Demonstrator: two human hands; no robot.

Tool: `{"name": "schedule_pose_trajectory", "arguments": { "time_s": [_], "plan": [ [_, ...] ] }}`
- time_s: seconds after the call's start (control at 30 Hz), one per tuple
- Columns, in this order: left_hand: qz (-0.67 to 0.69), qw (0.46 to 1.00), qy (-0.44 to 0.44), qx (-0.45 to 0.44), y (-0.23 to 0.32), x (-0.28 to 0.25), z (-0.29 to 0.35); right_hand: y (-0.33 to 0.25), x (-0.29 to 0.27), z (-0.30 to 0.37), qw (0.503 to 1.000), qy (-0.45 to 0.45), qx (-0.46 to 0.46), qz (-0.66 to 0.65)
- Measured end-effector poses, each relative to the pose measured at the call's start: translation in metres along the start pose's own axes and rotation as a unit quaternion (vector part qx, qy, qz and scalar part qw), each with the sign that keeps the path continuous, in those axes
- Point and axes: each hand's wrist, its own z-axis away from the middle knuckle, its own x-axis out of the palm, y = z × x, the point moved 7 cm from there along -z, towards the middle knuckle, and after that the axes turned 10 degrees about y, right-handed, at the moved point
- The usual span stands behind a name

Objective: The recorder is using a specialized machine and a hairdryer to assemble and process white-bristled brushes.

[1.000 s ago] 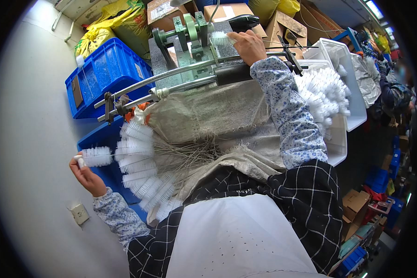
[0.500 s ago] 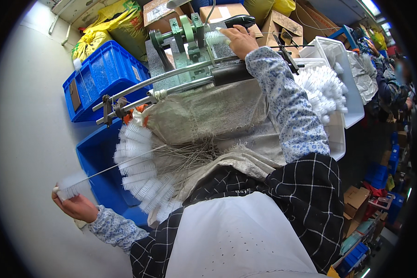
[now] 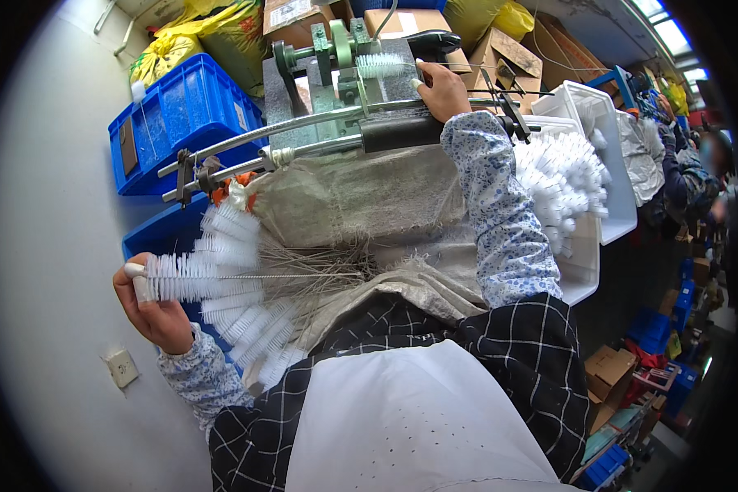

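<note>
By the left wall, my left hand [image 3: 157,312] pinches the bristle end of a white wire brush [image 3: 184,277]. Its twisted stem points right across a pile of similar white brushes [image 3: 250,324] whose thin wires lie on a sackcloth. White covers sit on some fingertips of both hands. At the bench machine [image 3: 328,107], my right hand [image 3: 444,92] is closed at the wire stem of another white brush [image 3: 383,66], just right of its bristles. Those bristles lie beside the machine's green wheel [image 3: 341,45].
Two metal rails [image 3: 246,148] jut left from the machine. A blue crate [image 3: 184,123] stands against the wall, and a blue bin [image 3: 160,234] lies under the brush pile. White tubs [image 3: 582,254] with loose brushes are on the right. Another person [image 3: 689,168] sits far right.
My left hand has moved up and right with its brush, whose stem now lies level over the pile. My right hand has shifted slightly right and down, off the bristles onto the wire.
</note>
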Motion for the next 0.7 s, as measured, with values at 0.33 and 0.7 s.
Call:
{"name": "schedule_pose_trajectory", "arguments": {
  "time_s": [0.33,0.7],
  "plan": [
    [-0.006,0.999,0.016,0.043,0.009,-0.029,-0.006,-0.037,0.019,0.003,0.999,0.025,-0.017,0.019],
    [0.01,1.0,-0.013,0.001,0.008,0.002,0.0,-0.082,0.045,0.008,0.998,-0.013,-0.005,0.068]
  ]
}}
